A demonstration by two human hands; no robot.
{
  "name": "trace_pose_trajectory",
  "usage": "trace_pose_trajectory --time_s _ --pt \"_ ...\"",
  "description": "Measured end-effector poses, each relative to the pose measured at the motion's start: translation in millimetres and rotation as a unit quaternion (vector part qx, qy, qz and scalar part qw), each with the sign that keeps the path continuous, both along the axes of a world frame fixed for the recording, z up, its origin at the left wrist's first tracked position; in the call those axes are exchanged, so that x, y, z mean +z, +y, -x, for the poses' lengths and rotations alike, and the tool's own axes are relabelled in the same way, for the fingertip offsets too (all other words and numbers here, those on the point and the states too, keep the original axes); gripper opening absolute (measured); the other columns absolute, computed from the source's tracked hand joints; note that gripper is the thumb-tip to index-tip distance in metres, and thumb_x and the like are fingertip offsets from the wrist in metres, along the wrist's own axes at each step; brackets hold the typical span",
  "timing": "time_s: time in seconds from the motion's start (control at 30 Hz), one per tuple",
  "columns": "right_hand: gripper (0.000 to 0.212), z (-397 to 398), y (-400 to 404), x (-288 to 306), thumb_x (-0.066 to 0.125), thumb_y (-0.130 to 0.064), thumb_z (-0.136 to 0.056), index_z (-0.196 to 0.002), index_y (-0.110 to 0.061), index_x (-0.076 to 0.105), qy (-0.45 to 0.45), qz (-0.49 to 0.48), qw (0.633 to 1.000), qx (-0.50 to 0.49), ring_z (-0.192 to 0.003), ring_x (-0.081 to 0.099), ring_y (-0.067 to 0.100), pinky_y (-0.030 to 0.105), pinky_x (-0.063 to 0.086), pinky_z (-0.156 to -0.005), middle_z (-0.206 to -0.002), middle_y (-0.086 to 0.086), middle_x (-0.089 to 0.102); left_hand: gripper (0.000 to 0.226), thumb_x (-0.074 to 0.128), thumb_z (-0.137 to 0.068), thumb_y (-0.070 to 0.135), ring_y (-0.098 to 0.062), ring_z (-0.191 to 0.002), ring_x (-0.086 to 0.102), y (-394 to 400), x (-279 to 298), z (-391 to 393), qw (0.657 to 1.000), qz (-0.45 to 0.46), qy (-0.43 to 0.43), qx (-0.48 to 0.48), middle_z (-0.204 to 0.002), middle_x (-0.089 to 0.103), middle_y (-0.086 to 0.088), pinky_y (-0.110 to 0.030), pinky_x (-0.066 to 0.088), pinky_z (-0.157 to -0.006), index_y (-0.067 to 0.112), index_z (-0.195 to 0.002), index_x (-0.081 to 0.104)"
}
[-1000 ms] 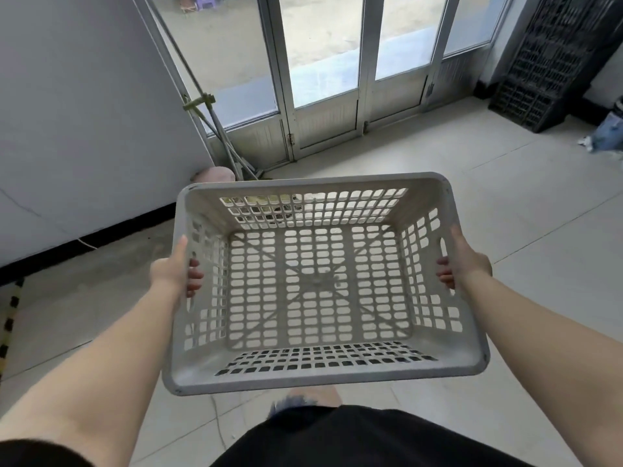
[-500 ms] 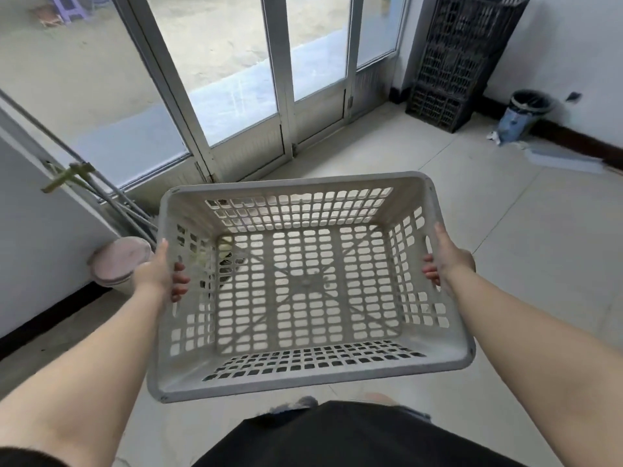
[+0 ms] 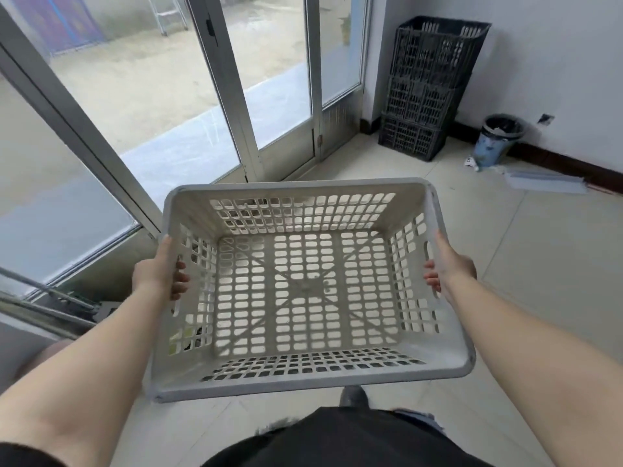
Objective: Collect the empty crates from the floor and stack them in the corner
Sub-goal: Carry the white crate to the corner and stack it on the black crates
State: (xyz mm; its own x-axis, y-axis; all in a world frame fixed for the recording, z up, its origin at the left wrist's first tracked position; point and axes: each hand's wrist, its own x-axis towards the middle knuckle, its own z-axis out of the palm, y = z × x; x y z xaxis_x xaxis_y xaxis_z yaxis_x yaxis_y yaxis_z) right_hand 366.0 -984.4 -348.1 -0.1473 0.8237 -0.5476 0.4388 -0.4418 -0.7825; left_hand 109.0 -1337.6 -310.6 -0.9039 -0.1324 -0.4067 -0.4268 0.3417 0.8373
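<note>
Since a second ago view swung right: black crate stack (image 3: 428, 85) in corner now at upper right of frame, bin (image 3: 499, 138) beside it. Grey crate (image 3: 303, 281) carried mid-frame above floor (image 3: 539, 264), left hand (image 3: 158, 271) and right hand (image 3: 448, 267) each in a closed grip on its side walls. Probably light, stiff plastic, empty; side handle slots suit holding. No readable writing
</note>
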Motion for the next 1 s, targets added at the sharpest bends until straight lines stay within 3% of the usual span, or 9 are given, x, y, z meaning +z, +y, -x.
trace_pose_trajectory --time_s 0.17,0.37,0.73,1.0 --pt "0.073 56 82 12 0.054 -0.073 -0.079 -0.072 0.000 0.063 0.013 -0.005 1.000 -0.013 -0.043 0.047 0.019 0.025 0.037 -0.045 -0.062 0.011 0.061 0.060 0.048 -0.082 0.069 -0.018 -0.037 0.037 86 11 66 1.000 -0.019 -0.009 -0.005 -0.059 0.052 -0.010 -0.026 0.030 -0.046 0.011 -0.067 0.054" --pt "0.072 120 172 19 0.054 -0.072 -0.079 -0.071 -0.001 0.062 0.006 -0.008 0.999 -0.038 -0.043 0.048 0.018 0.024 0.039 -0.045 -0.062 0.010 0.061 0.061 0.041 -0.088 0.068 -0.018 -0.043 0.032 193 17 145 0.998 -0.041 -0.023 -0.039 -0.059 0.045 -0.008 -0.028 0.026 -0.046 0.010 -0.071 0.049" --pt "0.075 242 334 19 0.052 -0.076 -0.077 -0.073 -0.002 0.064 -0.023 -0.019 0.994 -0.110 -0.046 0.052 0.020 0.027 0.041 -0.049 -0.062 0.010 0.063 0.057 0.048 -0.088 0.059 -0.021 -0.044 0.043 400 14 309 0.995 -0.007 -0.003 -0.102 -0.061 0.055 -0.012 -0.026 0.035 -0.048 0.005 -0.070 0.056" --pt "0.078 310 448 15 0.052 -0.077 -0.076 -0.075 -0.001 0.065 -0.019 -0.021 0.987 -0.159 -0.048 0.055 0.020 0.027 0.047 -0.057 -0.060 0.012 0.063 0.065 0.050 -0.084 0.065 -0.024 -0.046 0.050 543 19 406 0.987 0.002 0.006 -0.163 -0.064 0.058 -0.013 -0.028 0.041 -0.048 0.002 -0.078 0.061"
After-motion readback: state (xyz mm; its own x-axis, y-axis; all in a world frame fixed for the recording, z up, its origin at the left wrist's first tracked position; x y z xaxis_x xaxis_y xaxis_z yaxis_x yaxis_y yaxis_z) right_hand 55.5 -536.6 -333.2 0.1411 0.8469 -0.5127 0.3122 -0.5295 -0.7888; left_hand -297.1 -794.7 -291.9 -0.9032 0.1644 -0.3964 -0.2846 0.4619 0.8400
